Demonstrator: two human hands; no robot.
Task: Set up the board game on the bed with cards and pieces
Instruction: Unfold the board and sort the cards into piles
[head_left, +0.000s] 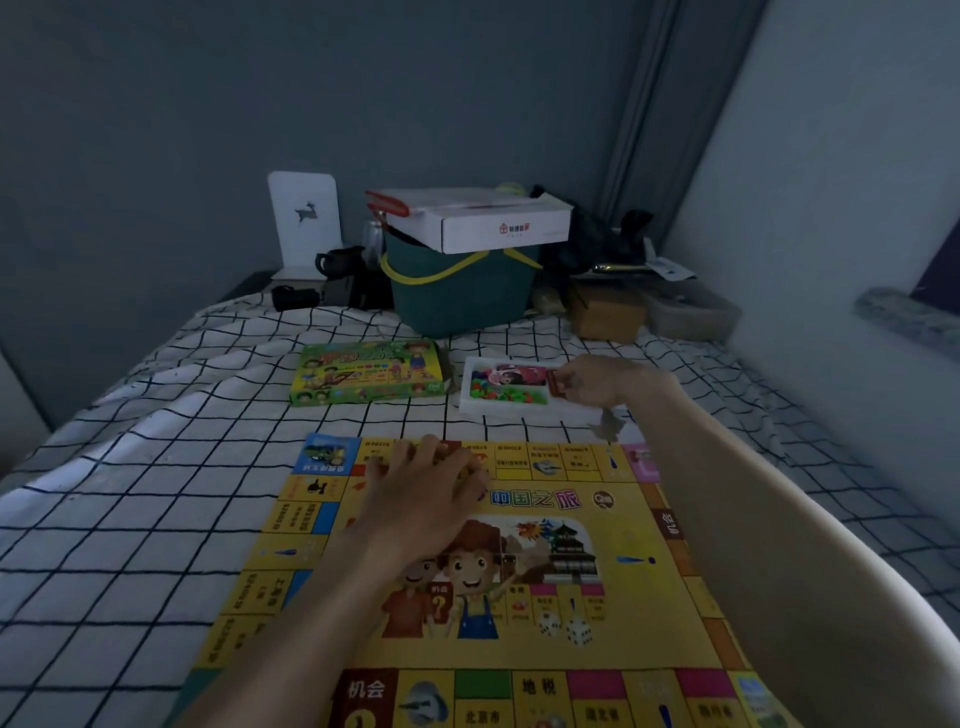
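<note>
The game board (519, 561) lies unfolded on the bed (130, 519). The left hand (426, 493) rests on its far edge, fingers curled (perhaps over cards). The right hand (597, 382) pinches a red card stack (557, 384) at the white tray (506, 387), probably to bring it to the board.

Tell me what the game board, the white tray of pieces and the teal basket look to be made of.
Game board: printed paper or thin card, matte; it lies flat on the bed and follows its surface. White tray: likely thin moulded plastic or foam, with a raised rim around compartments; too dim to settle. Teal basket: smooth matte plastic by its look, with rounded walls and a yellow handle.
</note>
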